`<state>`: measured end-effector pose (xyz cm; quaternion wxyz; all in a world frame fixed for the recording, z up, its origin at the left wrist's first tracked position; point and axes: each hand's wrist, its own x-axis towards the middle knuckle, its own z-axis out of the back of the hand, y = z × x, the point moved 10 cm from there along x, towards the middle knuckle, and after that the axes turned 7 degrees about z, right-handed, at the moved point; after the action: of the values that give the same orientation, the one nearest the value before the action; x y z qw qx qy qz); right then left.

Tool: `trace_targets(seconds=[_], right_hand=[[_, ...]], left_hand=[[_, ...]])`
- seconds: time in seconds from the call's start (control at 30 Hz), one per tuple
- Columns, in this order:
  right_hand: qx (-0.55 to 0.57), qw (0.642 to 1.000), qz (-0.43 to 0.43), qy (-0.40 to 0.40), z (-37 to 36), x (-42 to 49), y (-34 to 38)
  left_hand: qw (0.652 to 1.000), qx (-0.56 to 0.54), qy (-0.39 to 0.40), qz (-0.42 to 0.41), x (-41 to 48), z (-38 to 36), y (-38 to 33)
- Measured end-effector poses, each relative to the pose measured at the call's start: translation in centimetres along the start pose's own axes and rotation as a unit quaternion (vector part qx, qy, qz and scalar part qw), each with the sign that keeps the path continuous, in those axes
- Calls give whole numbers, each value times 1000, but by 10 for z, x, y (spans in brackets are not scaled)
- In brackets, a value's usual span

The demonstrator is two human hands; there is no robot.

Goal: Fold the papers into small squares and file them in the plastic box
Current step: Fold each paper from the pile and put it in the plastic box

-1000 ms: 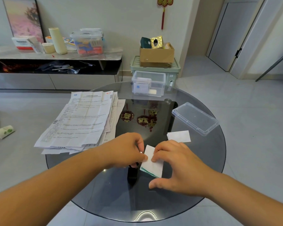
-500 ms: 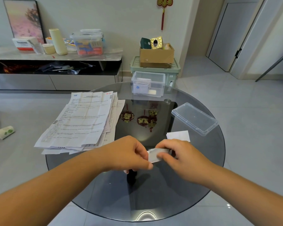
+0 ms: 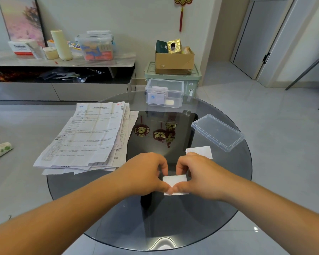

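A small white folded paper square point(image 3: 174, 180) lies flat on the round glass table point(image 3: 228, 199) in front of me. My left hand point(image 3: 145, 172) and my right hand point(image 3: 197, 173) both press on it, thumbs meeting on its near edge and curled fingers on its far edge. Another folded paper point(image 3: 201, 151) lies just behind my right hand. A stack of unfolded printed papers point(image 3: 88, 137) covers the table's left side. The clear plastic box point(image 3: 164, 95), with folded papers inside, stands open at the far edge.
The box's clear lid point(image 3: 217, 132) lies on the table's right side. Red ornaments point(image 3: 155, 133) show beneath the glass. Behind the table stand a green bin point(image 3: 193, 83) with a cardboard box point(image 3: 174, 60) on it, and a low cabinet point(image 3: 63, 61) at the left.
The folded paper was lifted between both hands half a second ago; now it lies flat on the glass, smaller, with both hands pressing it down.
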<state>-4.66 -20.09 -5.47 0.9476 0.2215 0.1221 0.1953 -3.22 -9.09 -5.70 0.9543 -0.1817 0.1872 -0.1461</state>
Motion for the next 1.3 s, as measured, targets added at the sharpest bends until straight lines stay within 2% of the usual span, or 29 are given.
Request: trace_targets(seconds=[0.13, 0.27, 0.37, 0.5, 0.77, 0.87, 1.13, 1.3], right_hand=[[0, 1000, -8, 6, -1, -3, 0], [54, 998, 0, 36, -6, -7, -3], [84, 996, 7, -5, 16, -6, -12], [30, 996, 0, -84, 62, 2, -38], [-66, 997, -39, -31, 55, 24, -75], [-87, 995, -28, -25, 52, 29, -73], [-16, 998, -54, 9, 45, 28, -78], [-17, 998, -56, 6, 46, 28, -77]], left_hand=[[999, -4, 37, -17, 3, -9, -4], [998, -18, 39, -46, 5, -7, -8], [994, -90, 0, -59, 11, 8, -15], [981, -162, -84, -64, 31, 34, -31], [996, -23, -73, -43, 72, 14, -54], [997, -32, -58, -33, 79, 11, -54], [998, -44, 2, -38, 83, -2, -53], [995, -81, -10, -60, 78, 1, -53]])
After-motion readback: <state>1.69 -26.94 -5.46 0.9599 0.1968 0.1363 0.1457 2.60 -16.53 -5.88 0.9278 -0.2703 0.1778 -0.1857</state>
